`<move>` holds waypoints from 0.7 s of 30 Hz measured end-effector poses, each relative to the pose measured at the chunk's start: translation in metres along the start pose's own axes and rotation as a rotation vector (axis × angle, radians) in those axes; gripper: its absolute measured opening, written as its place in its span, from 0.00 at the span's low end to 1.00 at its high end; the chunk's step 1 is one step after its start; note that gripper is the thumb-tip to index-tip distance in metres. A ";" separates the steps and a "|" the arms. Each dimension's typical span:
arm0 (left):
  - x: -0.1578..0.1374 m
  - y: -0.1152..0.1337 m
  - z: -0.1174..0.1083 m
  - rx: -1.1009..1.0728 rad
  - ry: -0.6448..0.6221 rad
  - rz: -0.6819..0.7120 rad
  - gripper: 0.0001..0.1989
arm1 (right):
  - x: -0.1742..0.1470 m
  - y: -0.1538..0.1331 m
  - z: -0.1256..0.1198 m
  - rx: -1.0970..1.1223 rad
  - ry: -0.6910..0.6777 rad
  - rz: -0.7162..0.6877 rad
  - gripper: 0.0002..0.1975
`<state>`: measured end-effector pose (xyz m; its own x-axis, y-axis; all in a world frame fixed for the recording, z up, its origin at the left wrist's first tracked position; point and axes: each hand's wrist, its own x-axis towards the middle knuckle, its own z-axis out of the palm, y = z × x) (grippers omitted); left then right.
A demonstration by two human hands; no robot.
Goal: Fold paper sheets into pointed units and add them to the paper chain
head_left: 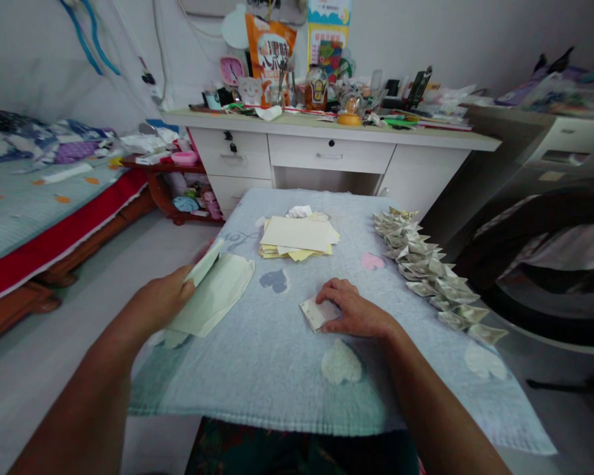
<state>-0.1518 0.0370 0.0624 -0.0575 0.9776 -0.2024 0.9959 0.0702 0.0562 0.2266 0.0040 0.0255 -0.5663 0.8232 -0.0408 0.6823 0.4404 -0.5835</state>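
Note:
My left hand (165,300) is at the left edge of the cloth-covered table, closed on a pale folded piece (205,262) that looks like paper. Beneath it lies a larger pale green sheet (222,290), flat on the cloth. Near the table's middle, my right hand (351,309) has its fingers curled over a small folded paper (315,314) lying on the cloth; thumb and fingertips press its right side. Beyond both hands sits a stack of cream and yellow paper (299,234). Folded paper boats or similar pointed shapes (426,270) stand in rows on the right.
A light blue cloth with heart shapes (272,369) covers the table. Behind it stands a white desk (297,155) crowded with jars, a pink clock (231,70) and an orange bag (270,56). A bed (54,198) is on the left, a washing machine (564,152) on the right.

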 end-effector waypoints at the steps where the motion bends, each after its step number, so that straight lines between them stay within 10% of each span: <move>1: -0.003 0.006 0.000 0.049 -0.017 -0.027 0.22 | 0.000 0.000 0.000 -0.002 0.000 0.000 0.24; 21: -0.029 0.054 0.051 0.309 0.346 0.043 0.19 | -0.001 0.002 0.000 -0.010 0.007 -0.015 0.25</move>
<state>-0.0928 0.0022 0.0213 0.0171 0.9907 0.1351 0.9688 0.0169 -0.2473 0.2284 0.0039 0.0241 -0.5730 0.8191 -0.0264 0.6785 0.4561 -0.5759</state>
